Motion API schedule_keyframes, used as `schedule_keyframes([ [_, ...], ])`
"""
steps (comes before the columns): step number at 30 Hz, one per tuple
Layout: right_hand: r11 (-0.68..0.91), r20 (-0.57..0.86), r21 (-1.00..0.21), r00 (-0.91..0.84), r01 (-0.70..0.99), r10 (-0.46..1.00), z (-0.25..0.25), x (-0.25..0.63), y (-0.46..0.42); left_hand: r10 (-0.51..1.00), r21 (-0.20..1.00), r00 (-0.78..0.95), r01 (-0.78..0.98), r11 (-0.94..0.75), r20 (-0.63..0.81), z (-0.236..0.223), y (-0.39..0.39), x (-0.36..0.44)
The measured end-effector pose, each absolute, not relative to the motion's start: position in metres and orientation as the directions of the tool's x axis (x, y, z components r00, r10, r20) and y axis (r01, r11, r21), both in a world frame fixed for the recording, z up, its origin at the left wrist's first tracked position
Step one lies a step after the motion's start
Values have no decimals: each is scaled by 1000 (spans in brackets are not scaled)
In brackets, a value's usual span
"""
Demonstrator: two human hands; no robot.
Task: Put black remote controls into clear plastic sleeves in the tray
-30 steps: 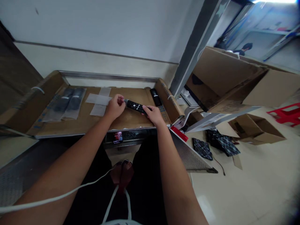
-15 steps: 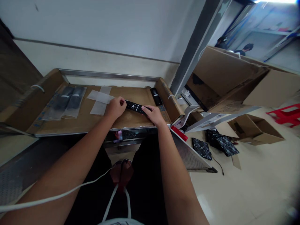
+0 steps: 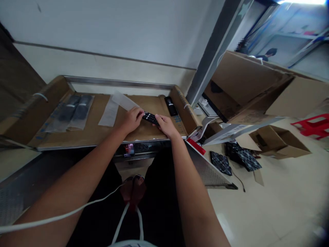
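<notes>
In my right hand [image 3: 166,125] is a black remote control [image 3: 150,118] with pale buttons, thumb on top of its near right end. My left hand [image 3: 134,118] is closed in a pinch at the other end of the remote. Its fingers hold a translucent plastic sleeve [image 3: 125,100] that stretches up and left from them. Whether the remote's tip is inside the sleeve, I cannot tell. A second flat sleeve [image 3: 109,112] lies on the cardboard beneath. On the right lies another black remote [image 3: 171,106], and at the left are sleeved dark remotes [image 3: 81,107].
The cardboard-lined shelf [image 3: 102,134] has raised side walls and a metal back rail. To the right stand a large open carton [image 3: 246,79] and a grey post [image 3: 212,51]. A smaller box [image 3: 281,142] and black patterned bags [image 3: 243,156] are on the floor. A white cable [image 3: 77,210] crosses my left arm.
My left hand has shifted right, drawing the upper sleeve right and tilting it. The remote in my right hand has moved slightly right, with less of its left end showing.
</notes>
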State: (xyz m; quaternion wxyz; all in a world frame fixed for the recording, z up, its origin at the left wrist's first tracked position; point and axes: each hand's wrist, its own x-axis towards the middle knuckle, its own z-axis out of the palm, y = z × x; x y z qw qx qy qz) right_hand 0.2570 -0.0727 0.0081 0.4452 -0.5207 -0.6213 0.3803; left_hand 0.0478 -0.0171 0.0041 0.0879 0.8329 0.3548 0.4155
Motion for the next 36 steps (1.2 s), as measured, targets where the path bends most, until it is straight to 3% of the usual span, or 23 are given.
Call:
schedule_keyframes([
  [7,260,254,-932,-58,252,966,-4,221,-58,635,430,414,488,-760,652,5,-19,49],
  [11,213,196,-954,-96,212,976,-4,205,-56,641,446,385,484,-753,664,5,-19,47],
  [16,84,85,-981,-1,176,996,2,202,-59,707,539,330,472,-698,626,6,-24,46],
  [22,8,9,-986,4,166,1000,2,202,-59,726,562,340,468,-682,598,2,-25,45],
  [29,-6,23,-974,123,227,992,-2,203,-54,731,575,359,455,-680,581,1,-22,44],
  [32,-33,28,-938,170,346,985,1,201,-56,751,577,371,483,-659,546,-1,-20,43],
  [36,-66,39,-925,265,375,963,2,198,-56,781,566,292,556,-608,551,-5,-17,41],
])
